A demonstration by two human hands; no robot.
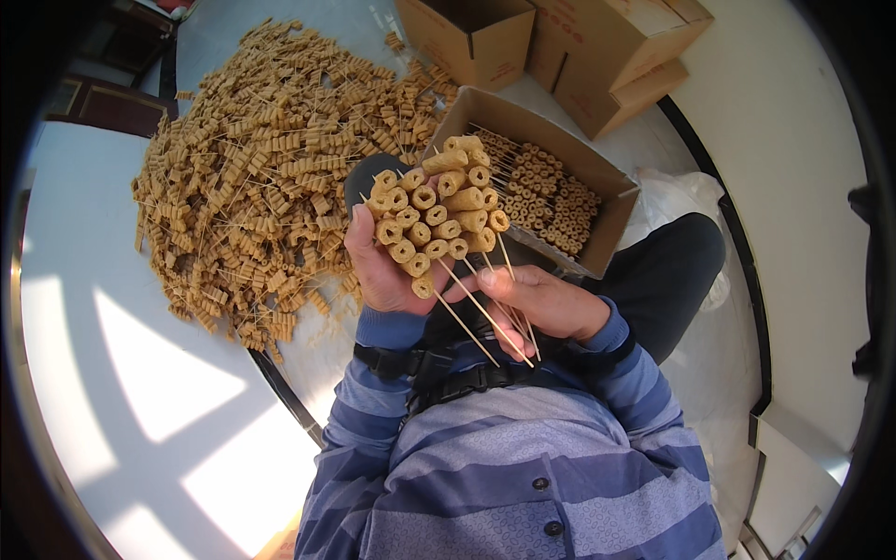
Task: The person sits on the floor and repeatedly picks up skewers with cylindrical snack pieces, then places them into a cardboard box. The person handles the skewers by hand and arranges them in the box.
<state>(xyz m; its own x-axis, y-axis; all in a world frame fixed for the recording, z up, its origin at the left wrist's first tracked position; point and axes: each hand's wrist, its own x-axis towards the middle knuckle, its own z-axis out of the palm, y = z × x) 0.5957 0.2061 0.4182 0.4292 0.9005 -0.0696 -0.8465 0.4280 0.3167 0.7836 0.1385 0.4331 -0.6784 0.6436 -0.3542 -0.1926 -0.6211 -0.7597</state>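
Note:
A bundle of skewers (434, 213), threaded with short golden-brown hollow rolls, rests in my left hand (378, 271). The hand is wrapped round its left side and underside, and the open ends of the rolls face up. Thin bare wooden sticks (481, 313) run from the bundle down to the right. My right hand (551, 303) is closed around the lower part of some of these sticks, thumb on top. Its lower fingers are partly hidden behind the sticks. Just beyond the bundle, an open cardboard box (607, 201) holds rows of similar skewers.
A large heap of loose skewers (271, 177) covers the floor to the left. More cardboard boxes (607, 56) stand at the far right. A clear plastic bag (686, 196) lies beside the open box. My bent knee (686, 252) is close to that box.

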